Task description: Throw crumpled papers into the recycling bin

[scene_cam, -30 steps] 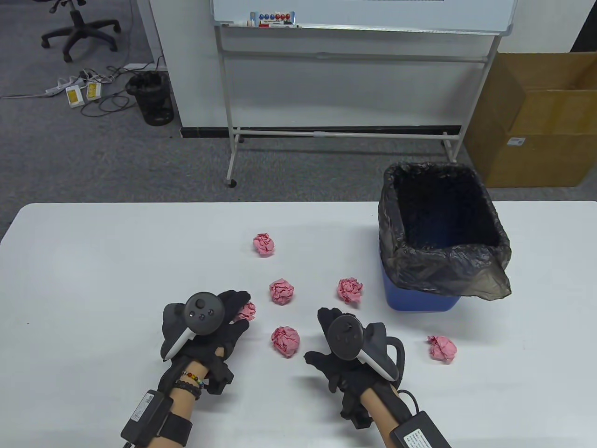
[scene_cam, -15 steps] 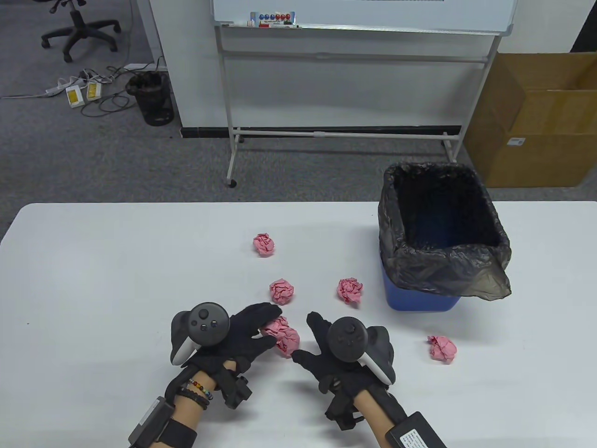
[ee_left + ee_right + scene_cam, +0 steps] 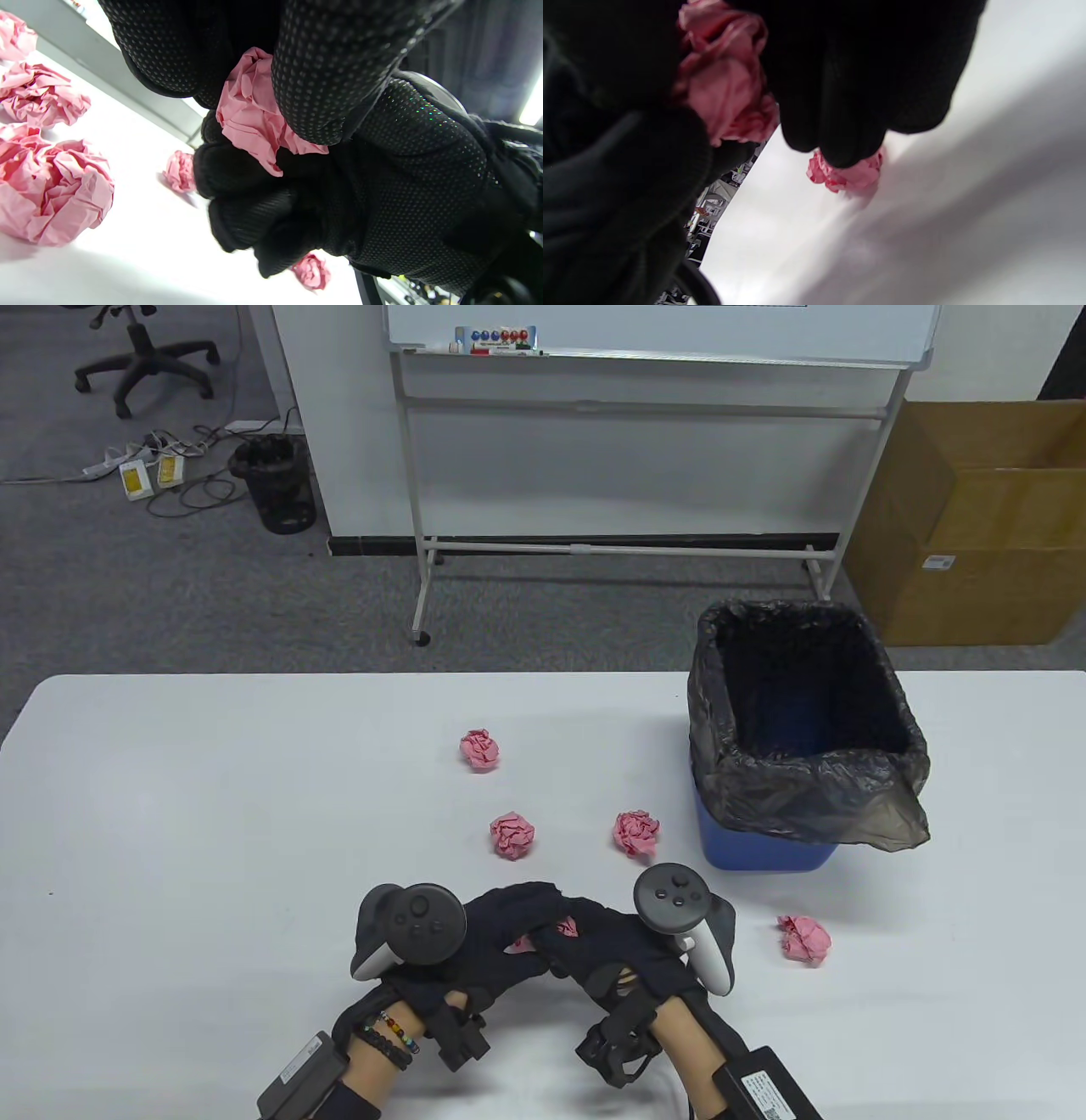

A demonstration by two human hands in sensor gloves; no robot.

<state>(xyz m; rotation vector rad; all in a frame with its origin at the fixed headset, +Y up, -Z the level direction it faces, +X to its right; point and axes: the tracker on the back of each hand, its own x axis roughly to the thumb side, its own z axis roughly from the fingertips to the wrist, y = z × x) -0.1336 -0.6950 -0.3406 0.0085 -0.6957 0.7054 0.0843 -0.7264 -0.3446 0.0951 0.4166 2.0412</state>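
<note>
- Office room with grey carpet, and a white table (image 3: 212, 814) up front; a whiteboard on a stand (image 3: 653, 432) and a cardboard box (image 3: 976, 526) sit behind it.
- Blue recycling bin (image 3: 764, 853) with a black liner stands on the table's right side.
- left hand (image 3: 501, 937) and right hand (image 3: 611, 946) are pressed together near the front edge, fingers curled around pink crumpled paper (image 3: 254, 114) cupped between them. Only bits of pink peek out.
- Loose paper balls on the table: one far back (image 3: 481, 749), one mid-left (image 3: 513, 836), one close to the bin (image 3: 636, 833), one right of the hands (image 3: 804, 938).
</note>
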